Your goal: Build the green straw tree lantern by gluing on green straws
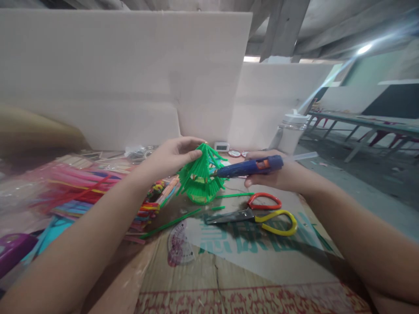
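Observation:
A green cone-shaped model of pipe cleaners (203, 176) stands at the middle of the table. My left hand (178, 155) grips it near the top, fingers and thumb around its tip. In my right hand (273, 174) is a blue glue gun (248, 166), a clear glue stick jutting from its back; its nozzle points left and reaches the model's right side. Scissors (250, 216) with one red and one yellow handle lie in front. Loose green pipe cleaner pieces (178, 221) are beside the model's base.
Colourful pipe cleaners (85, 187) are heaped at the left, with a purple object (15, 253) at the edge. A clear protractor (180, 244) lies in front. Behind stand a small white clock (221, 146), a clear bottle (290, 133) and white boards (124, 74).

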Demonstrator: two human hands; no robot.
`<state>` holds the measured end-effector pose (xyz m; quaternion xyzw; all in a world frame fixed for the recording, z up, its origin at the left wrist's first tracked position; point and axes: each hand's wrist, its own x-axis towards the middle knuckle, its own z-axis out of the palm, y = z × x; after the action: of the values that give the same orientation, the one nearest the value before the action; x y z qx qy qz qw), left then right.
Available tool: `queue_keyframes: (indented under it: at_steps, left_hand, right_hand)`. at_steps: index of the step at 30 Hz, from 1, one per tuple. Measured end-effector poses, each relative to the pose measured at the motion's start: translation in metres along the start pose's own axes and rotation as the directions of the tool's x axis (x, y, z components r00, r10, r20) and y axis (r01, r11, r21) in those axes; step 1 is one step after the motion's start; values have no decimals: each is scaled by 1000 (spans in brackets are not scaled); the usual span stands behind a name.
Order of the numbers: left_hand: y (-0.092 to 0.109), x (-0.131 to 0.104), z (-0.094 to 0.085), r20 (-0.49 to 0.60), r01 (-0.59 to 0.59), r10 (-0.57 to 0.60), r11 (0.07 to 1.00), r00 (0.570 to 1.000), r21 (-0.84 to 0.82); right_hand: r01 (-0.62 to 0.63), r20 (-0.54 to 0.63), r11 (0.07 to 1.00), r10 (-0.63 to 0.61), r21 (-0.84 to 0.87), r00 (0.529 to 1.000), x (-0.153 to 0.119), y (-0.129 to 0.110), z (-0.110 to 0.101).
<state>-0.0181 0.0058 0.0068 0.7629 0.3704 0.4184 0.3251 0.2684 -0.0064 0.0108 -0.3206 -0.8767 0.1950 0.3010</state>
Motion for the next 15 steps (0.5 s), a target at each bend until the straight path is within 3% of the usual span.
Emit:
queue_keyframes:
  at_steps: [8, 15]
  left_hand:
    - [4, -2, 3, -1, 7, -7, 999, 1000, 35]
    - [5, -3, 4, -5, 9, -9, 999, 1000, 48]
  right_hand:
    - [-46, 75, 988, 35, 148, 997, 2, -9, 0]
    - [-78, 20, 982, 76, 170, 997, 2, -11, 0]
